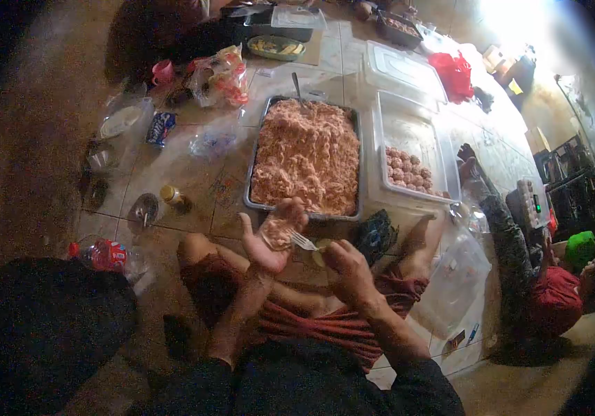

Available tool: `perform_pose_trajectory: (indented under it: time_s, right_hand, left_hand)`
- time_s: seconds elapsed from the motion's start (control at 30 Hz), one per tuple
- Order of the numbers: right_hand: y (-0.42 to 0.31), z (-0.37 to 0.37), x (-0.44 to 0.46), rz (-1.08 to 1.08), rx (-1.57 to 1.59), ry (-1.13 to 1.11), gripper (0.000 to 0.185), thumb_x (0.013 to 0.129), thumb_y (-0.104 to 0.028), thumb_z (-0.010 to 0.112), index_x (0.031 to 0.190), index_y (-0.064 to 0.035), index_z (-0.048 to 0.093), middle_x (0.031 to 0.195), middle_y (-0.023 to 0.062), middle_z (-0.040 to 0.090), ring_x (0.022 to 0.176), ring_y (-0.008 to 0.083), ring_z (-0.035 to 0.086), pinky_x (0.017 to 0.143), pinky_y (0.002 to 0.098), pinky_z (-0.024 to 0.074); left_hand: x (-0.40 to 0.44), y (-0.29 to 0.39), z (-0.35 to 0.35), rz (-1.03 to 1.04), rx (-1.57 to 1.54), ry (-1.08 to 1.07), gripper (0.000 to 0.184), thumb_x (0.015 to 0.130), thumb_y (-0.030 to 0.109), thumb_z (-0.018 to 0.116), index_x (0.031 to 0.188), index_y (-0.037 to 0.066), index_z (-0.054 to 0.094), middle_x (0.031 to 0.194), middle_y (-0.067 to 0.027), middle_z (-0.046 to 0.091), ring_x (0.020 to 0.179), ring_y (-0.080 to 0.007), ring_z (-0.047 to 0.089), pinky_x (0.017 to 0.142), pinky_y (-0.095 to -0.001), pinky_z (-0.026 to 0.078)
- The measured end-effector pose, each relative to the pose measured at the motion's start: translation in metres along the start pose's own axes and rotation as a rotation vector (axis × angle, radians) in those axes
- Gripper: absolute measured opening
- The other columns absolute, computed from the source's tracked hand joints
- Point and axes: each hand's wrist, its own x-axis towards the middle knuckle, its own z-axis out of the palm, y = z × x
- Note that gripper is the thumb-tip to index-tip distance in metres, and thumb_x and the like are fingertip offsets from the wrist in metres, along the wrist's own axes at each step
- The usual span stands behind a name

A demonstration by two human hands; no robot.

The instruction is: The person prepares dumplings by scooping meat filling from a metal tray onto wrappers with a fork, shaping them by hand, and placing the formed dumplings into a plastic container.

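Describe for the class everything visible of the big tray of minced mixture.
The rectangular tray lies flat on the tiled floor, its narrow rim greyish, its material unclear. Lumpy, pinkish-brown mixture nearly fills it, ridged. A utensil handle sticks up at the far end. The left hand overlaps the near edge; contact is unclear.

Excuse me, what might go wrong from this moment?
The fork points toward the left hand, so a slip of the right hand might prick the palm. The minced mixture lies loose on that palm and may fall outside the tray. The meatballs sit in an uncovered container, so dirt could get in.
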Motion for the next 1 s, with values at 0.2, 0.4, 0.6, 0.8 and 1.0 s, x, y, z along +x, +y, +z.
perform_pose_trajectory:
  time_s: [0.2, 0.4, 0.6, 0.8, 1.0]
  right_hand:
    - [0.013, 0.01, -0.006, -0.03, -0.072, -0.102, 0.041, 0.075, -0.014, 0.077, 0.112, -0.005, 0.061, 0.102, 0.0176, 0.06, 0.097, 0.0398, 0.061, 0.081, 0.0431, 0.0528]
    - [0.005, -0.007, 0.009, -0.094, -0.053, -0.059, 0.022, 0.084, 0.002, 0.064, 0.106, -0.0014, 0.061, 0.093, 0.0179, 0.06, 0.085, 0.04, 0.062, 0.074, 0.042, 0.0514]
    - [-0.013, 0.0, 0.011, -0.058, -0.024, 0.109, 0.028, 0.08, 0.001, 0.067, 0.108, -0.0008, 0.062, 0.097, 0.0181, 0.063, 0.093, 0.0384, 0.063, 0.078, 0.0425, 0.0518]
    - [-0.001, 0.021, -0.016, 0.044, -0.059, -0.047, 0.033, 0.078, 0.002, 0.066, 0.11, 0.0004, 0.059, 0.099, 0.0224, 0.061, 0.097, 0.0462, 0.059, 0.08, 0.0462, 0.051]
    - [0.042, 0.031, -0.026, -0.012, -0.028, -0.093, 0.037, 0.082, -0.009, 0.067, 0.118, -0.0044, 0.06, 0.103, 0.019, 0.058, 0.097, 0.043, 0.061, 0.081, 0.0464, 0.0512]
  left_hand:
    - [-0.003, -0.004, -0.003, -0.033, -0.032, -0.029, 0.098, 0.094, 0.077, 0.036, 0.137, -0.011, 0.047, 0.142, -0.0288, 0.051, 0.128, -0.0433, 0.053, 0.108, -0.0578, 0.044]
    - [-0.003, 0.005, 0.017, 0.063, -0.001, 0.043, 0.096, 0.095, 0.075, 0.038, 0.143, -0.009, 0.043, 0.144, -0.0276, 0.049, 0.131, -0.0433, 0.05, 0.113, -0.057, 0.04]
    - [-0.011, -0.003, 0.013, -0.131, -0.132, -0.044, 0.098, 0.093, 0.077, 0.04, 0.142, -0.007, 0.046, 0.142, -0.0257, 0.053, 0.122, -0.0414, 0.058, 0.104, -0.0533, 0.048]
    - [-0.008, -0.008, -0.009, 0.003, 0.127, 0.149, 0.09, 0.093, 0.077, 0.039, 0.126, -0.004, 0.06, 0.122, -0.0246, 0.066, 0.108, -0.0388, 0.065, 0.096, -0.0544, 0.053]
    - [-0.01, 0.001, -0.015, -0.062, 0.188, 0.099, 0.087, 0.096, 0.075, 0.034, 0.126, -0.003, 0.058, 0.122, -0.0224, 0.065, 0.108, -0.0389, 0.063, 0.099, -0.0559, 0.05]
